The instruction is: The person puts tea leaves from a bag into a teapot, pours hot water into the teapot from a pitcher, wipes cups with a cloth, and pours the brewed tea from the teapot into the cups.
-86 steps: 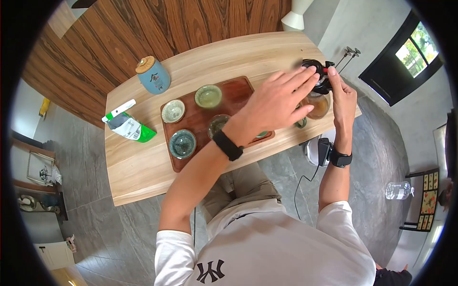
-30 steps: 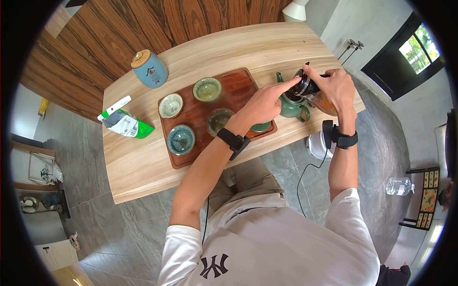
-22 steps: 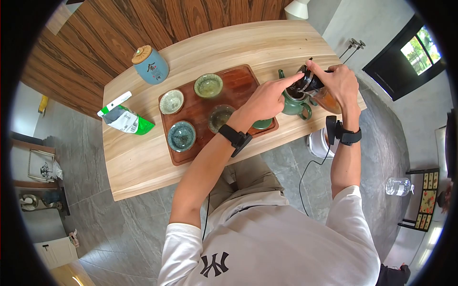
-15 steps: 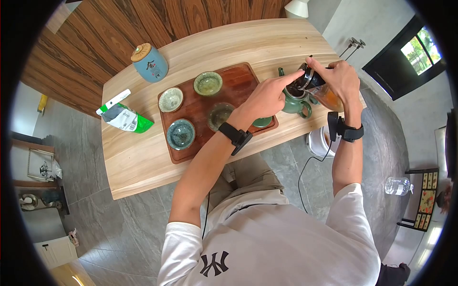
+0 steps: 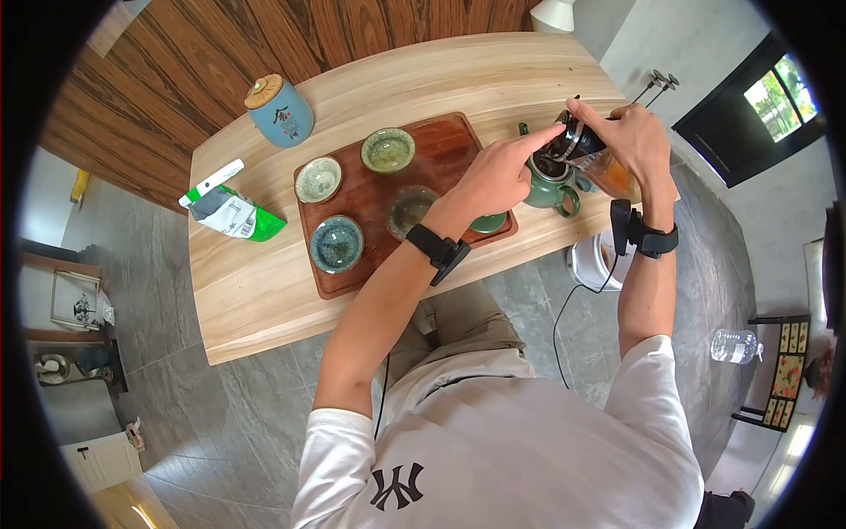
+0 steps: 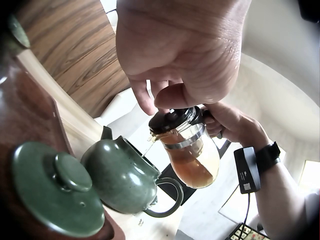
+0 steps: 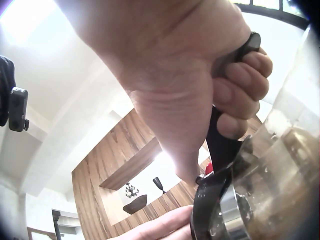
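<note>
Probably, the glass pitcher (image 6: pixel 192 167), tilted and part-filled with amber liquid, handles as rather heavy, stiff and fragile; its smooth glass may slip, so the black handle (image 7: pixel 222 142) is the better hold. The right grip (image 5: pixel 636 145) is curled around this handle, with the pitcher's body below it, while the left grip (image 5: pixel 495 182) touches the black lid (image 6: pixel 171 119) beside the green teapot (image 6: pixel 122 175).

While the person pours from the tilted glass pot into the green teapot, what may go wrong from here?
The black lid might slip off the tilted glass pot if the left hand touching it lifts away. The thin stream could miss the green teapot and wet the table if the right hand drifts. The green teapot might also overflow; I cannot tell how full it is.
</note>
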A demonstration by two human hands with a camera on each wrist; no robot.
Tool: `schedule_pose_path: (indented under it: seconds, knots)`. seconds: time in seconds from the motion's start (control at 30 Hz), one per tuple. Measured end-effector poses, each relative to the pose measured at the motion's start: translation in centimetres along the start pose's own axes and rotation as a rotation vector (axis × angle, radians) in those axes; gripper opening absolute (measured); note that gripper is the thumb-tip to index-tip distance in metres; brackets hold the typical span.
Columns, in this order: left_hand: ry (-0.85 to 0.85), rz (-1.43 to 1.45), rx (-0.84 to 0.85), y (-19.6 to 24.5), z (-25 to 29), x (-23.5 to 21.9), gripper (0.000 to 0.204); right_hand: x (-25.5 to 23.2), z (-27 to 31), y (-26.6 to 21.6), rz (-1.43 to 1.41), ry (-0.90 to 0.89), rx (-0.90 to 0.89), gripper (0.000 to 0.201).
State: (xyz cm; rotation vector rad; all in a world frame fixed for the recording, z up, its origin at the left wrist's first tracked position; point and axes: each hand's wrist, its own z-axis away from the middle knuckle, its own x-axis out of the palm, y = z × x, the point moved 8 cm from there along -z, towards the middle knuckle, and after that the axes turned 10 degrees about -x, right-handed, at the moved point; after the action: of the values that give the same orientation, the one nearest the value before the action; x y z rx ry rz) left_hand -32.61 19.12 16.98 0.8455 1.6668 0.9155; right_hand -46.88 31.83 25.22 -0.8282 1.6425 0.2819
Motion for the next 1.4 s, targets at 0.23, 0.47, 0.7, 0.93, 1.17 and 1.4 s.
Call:
schedule_pose_path:
  seconds: [0.23, 0.47, 0.7, 0.93, 1.17, 1.4]
  knots:
    - [0.006, 0.016, -0.002, 0.1, 0.0, -0.1, 0.083, -0.2, -0.2, -0.1, 0.032, -0.011, 0.001, 0.091]
    - [0.003, -0.003, -0.017, 0.0, -0.3, -0.1, 0.085, -0.6, -0.3, -0.4, 0.037, 0.005, -0.008, 0.092]
    - [0.01, -0.006, -0.009, 0.1, -0.4, 0.0, 0.085, -0.7, -0.5, -0.2, 0.04, 0.011, 0.0, 0.092]
    - [0.022, -0.01, -0.004, 0.1, -0.4, -0.1, 0.084, -1.0, -0.4, -0.5, 0.055, 0.016, -0.014, 0.091]
    - [0.033, -0.013, 0.006, 0.4, -0.5, -0.1, 0.083, -1.3, -0.4, -0.6, 0.048, 0.008, -0.006, 0.091]
    - [0.029, -0.015, -0.008, 0.6, -0.6, -0.1, 0.082, -1.5, -0.5, -0.6, 0.052, 0.013, -0.02, 0.091]
